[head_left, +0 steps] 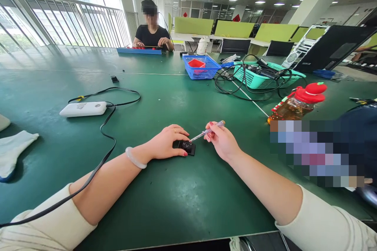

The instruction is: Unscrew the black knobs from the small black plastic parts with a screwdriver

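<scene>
My left hand [167,141] rests on the green table [176,196], its fingers curled around a small black socket part [187,147] and holding it down. My right hand [221,139] pinches a clear-handled screwdriver [207,130]. The screwdriver slants down to the left, and its tip touches the top of the black part. A pale bangle sits on my left wrist. A black cable lies across my left forearm.
A white power bank [84,108] with the black cable lies at the left, a white cloth [13,151] nearer the edge. A blue basket [201,67] and a teal basket of cables [262,75] stand behind, a red-capped bottle [297,104] at right. Another person sits at the far end.
</scene>
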`<state>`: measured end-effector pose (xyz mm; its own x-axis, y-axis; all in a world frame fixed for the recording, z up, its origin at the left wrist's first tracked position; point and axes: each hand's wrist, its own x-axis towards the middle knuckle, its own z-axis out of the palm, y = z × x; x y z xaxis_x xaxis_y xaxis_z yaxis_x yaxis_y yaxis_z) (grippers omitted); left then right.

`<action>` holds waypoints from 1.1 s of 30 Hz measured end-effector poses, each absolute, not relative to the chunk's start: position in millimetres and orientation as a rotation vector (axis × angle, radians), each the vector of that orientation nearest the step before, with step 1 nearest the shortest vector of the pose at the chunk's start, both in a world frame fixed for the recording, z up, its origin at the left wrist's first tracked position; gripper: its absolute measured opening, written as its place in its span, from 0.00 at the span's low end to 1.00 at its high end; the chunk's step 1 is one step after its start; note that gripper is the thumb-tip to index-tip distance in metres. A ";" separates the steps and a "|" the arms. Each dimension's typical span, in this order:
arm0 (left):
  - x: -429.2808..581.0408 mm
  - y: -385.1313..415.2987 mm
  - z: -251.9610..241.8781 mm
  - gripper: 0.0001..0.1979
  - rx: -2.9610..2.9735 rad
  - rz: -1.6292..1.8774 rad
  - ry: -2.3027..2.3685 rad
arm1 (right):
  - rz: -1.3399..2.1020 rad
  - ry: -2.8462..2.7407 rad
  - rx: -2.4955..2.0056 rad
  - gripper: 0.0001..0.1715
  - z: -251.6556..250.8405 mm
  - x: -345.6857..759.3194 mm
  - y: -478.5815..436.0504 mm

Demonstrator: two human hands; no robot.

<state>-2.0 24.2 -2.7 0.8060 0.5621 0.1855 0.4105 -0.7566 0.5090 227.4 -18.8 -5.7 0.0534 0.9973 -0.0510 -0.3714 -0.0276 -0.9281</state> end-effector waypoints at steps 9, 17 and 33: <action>-1.9 23.8 -2.0 0.21 2.535 0.447 0.736 | 1.350 -0.820 -0.952 0.18 -9.4 227.9 -17.0; -1.2 22.9 -1.1 0.21 2.517 0.438 0.756 | 1.326 -0.882 -0.967 0.08 -6.7 227.2 -18.7; -0.7 23.8 -3.0 0.20 2.506 0.463 0.777 | 1.223 -0.893 -0.927 0.06 -3.9 230.2 -18.3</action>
